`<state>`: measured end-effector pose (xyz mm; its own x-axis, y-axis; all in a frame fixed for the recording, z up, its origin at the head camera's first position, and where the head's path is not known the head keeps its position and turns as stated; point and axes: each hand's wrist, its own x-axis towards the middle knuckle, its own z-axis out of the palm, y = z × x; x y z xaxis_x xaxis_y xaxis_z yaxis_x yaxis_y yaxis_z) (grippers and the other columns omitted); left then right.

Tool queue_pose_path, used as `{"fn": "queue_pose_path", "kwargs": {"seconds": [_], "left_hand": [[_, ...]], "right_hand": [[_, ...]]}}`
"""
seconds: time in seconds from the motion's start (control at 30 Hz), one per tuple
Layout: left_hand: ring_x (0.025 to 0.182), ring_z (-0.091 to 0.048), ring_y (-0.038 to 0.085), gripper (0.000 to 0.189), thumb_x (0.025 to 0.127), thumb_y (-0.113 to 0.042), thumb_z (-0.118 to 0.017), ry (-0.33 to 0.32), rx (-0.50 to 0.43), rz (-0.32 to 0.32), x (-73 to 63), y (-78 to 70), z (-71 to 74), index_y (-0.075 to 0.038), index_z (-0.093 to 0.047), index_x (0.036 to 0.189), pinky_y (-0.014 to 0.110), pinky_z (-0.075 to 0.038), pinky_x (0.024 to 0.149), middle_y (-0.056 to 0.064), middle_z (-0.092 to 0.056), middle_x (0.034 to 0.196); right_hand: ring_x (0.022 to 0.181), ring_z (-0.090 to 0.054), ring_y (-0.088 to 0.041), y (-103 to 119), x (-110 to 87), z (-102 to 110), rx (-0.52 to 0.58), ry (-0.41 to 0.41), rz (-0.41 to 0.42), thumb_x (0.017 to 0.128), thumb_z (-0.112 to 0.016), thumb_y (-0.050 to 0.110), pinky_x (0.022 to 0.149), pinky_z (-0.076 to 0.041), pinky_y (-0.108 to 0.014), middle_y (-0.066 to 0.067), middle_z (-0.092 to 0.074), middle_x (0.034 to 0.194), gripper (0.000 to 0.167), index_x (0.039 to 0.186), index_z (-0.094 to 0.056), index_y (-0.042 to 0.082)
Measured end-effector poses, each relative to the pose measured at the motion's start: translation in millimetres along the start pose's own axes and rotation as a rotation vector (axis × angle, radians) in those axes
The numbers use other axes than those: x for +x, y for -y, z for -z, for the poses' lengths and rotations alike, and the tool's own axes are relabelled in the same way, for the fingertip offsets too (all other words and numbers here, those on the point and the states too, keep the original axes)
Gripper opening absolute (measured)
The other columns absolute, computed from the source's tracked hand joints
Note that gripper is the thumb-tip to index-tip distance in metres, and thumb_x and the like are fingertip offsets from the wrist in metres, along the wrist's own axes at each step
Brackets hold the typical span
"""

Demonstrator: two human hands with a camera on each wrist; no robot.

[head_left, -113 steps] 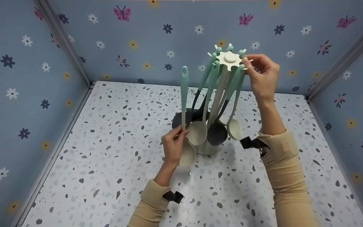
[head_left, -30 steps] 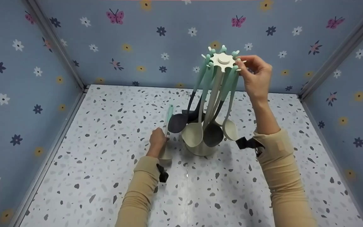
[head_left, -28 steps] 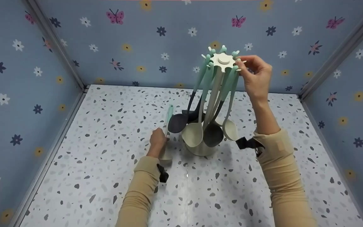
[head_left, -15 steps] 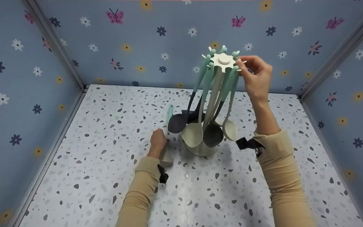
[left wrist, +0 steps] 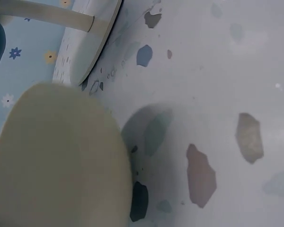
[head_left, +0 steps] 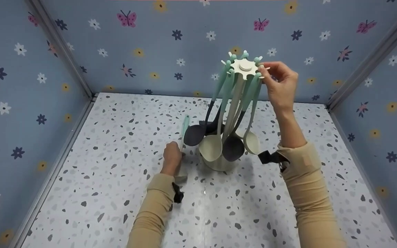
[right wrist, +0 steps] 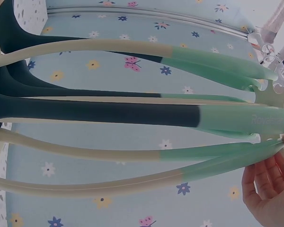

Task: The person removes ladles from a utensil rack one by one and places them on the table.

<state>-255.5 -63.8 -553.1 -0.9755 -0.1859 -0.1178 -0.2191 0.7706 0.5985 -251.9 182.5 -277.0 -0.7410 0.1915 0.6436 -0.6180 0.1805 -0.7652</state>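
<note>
The left hand (head_left: 172,155) is low over the speckled desk (head_left: 115,193), its grip curled round the stem of a cream-headed utensil (head_left: 185,128), left of the utensil rack (head_left: 245,66). The utensil's mint handle points to the far side and its head toward the near side; whether the head touches the desk cannot be told.

The right hand (head_left: 281,84) is up at the right side of the rack's top, its grip pinching the notched rim beside a mint handle. The rack stands upright on the desk, with mint-handled utensils hanging all round it: a dark ladle (head_left: 194,135) on the left, a cream ladle (head_left: 210,148) and a dark spoon (head_left: 233,148) on the near side, and a small cream spoon (head_left: 252,143) on the right.
</note>
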Motion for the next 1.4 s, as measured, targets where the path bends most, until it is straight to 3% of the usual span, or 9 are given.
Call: {"fn": "queue_pose_path", "kwargs": {"seconds": [0.17,0.33,0.43,0.6,0.97,1.27,1.4], "left_hand": [[0.059,-0.053,0.019,0.007,0.081,-0.002,-0.059,-0.015,0.001,0.01,-1.0,2.9,1.7,0.004,-0.059,0.083,0.034,-0.048,0.06,0.014,-0.06,0.071],[0.067,-0.059,0.025,0.016,0.076,-0.007,-0.068,-0.022,0.007,0.004,-1.4,3.6,9.2,0.004,-0.06,0.084,0.037,-0.049,0.063,0.015,-0.062,0.076],[0.074,-0.06,0.028,0.018,0.078,-0.009,-0.066,-0.022,-0.009,0.005,-2.0,3.7,14.8,0.005,-0.06,0.088,0.039,-0.048,0.067,0.017,-0.062,0.082],[0.072,-0.061,0.027,0.015,0.083,-0.009,-0.06,-0.033,-0.035,0.004,-3.5,3.6,22.7,0.005,-0.062,0.086,0.039,-0.049,0.065,0.017,-0.063,0.081],[0.076,-0.057,0.028,0.018,0.083,-0.007,-0.059,-0.205,-0.186,-0.102,-15.1,-2.7,39.2,0.007,-0.061,0.095,0.04,-0.046,0.066,0.017,-0.06,0.086],[0.087,-0.056,0.029,0.03,0.082,-0.007,-0.061,-0.322,-0.297,-0.202,-32.0,-18.4,51.5,0.005,-0.055,0.109,0.04,-0.046,0.067,0.015,-0.057,0.097],[0.088,-0.055,0.028,0.032,0.081,-0.006,-0.062,-0.37,-0.339,-0.251,-40.0,-28.5,57.8,0.003,-0.054,0.111,0.037,-0.045,0.07,0.015,-0.056,0.1]], "right_hand": [[0.062,-0.052,-0.013,4,-0.3,-1,0.027,0.008,-0.044,0.079,-0.063,0.0,0.057,-0.046,-0.02,-0.007,-0.06,0.074,0.007,0.083,-0.065,-0.006],[0.062,-0.053,-0.012,17,-4.1,-3,0.011,0.015,-0.019,0.08,-0.062,0.0,0.057,-0.046,-0.019,-0.004,-0.061,0.073,0.009,0.083,-0.064,-0.009],[0.062,-0.053,-0.011,17,-4.4,-4,0.008,0.015,-0.017,0.08,-0.062,-0.001,0.057,-0.046,-0.019,-0.003,-0.06,0.072,0.01,0.083,-0.064,-0.01],[0.062,-0.053,-0.011,15,-3.8,-4,0.0,0.008,-0.013,0.08,-0.061,-0.003,0.057,-0.046,-0.02,-0.001,-0.06,0.071,0.009,0.083,-0.063,-0.011],[0.059,-0.051,-0.008,14,-4.1,-2,-0.02,0.009,0.021,0.08,-0.06,-0.003,0.055,-0.046,-0.019,0.001,-0.06,0.069,0.011,0.084,-0.062,-0.014],[0.06,-0.052,-0.009,14,-3.7,-2,-0.02,0.012,0.023,0.08,-0.06,-0.003,0.056,-0.046,-0.019,0.0,-0.06,0.07,0.011,0.085,-0.062,-0.013],[0.061,-0.052,-0.012,14,-2.2,-2,0.019,0.009,-0.024,0.08,-0.061,-0.002,0.056,-0.046,-0.019,-0.003,-0.059,0.07,0.008,0.083,-0.065,-0.008]]}}
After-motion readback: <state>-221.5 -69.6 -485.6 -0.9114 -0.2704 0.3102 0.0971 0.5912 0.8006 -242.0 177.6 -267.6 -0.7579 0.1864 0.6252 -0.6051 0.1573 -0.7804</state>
